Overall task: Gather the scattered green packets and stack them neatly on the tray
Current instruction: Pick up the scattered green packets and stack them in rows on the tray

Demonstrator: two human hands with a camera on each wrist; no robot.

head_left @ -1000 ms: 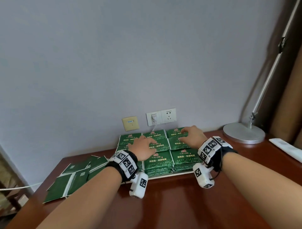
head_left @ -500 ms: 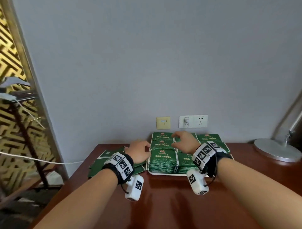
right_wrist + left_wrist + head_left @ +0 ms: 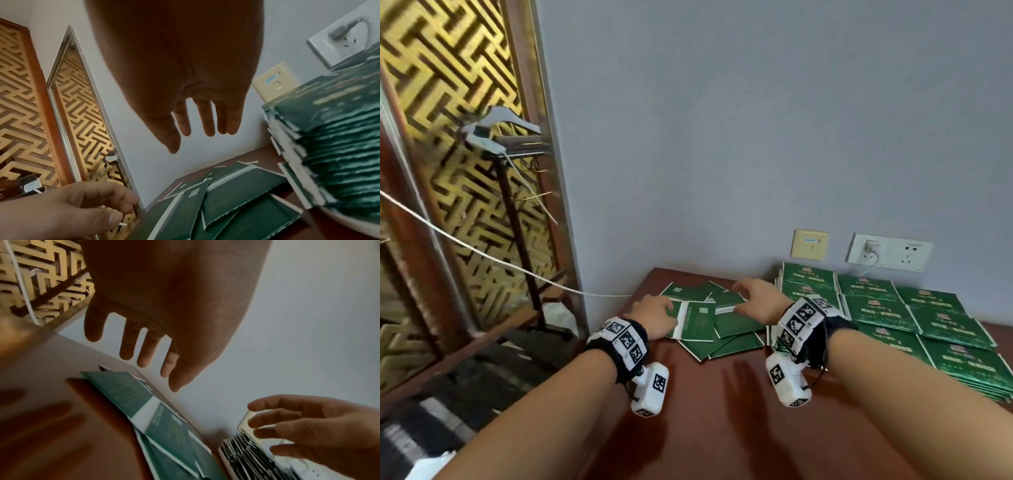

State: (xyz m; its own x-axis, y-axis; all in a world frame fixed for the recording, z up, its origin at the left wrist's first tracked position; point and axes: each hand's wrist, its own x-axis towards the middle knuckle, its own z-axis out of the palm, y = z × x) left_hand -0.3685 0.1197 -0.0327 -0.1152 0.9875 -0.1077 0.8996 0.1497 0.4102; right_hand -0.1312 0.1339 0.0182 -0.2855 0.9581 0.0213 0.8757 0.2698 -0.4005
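Note:
Several loose green packets (image 3: 700, 317) lie overlapping, mostly white-striped back up, at the far left corner of the brown table (image 3: 722, 418). My left hand (image 3: 654, 315) is at their left edge, fingers straight and holding nothing; the left wrist view shows this hand (image 3: 152, 353) just above the packets (image 3: 162, 423). My right hand (image 3: 758, 301) hovers over the pile's right side with relaxed fingers and nothing in them (image 3: 197, 128). To the right, the white tray (image 3: 349, 225) holds tall, neat stacks of green packets (image 3: 893, 308).
The grey wall is close behind, with a yellow plate (image 3: 809, 244) and a white socket with a plug (image 3: 890, 251). The table's left edge (image 3: 633, 298) drops to the floor beside a gold lattice screen (image 3: 448, 144). A white cable (image 3: 482, 253) runs across.
Both hands have left the stacks on the tray and moved left to the scattered packets. The head view has swung left with them.

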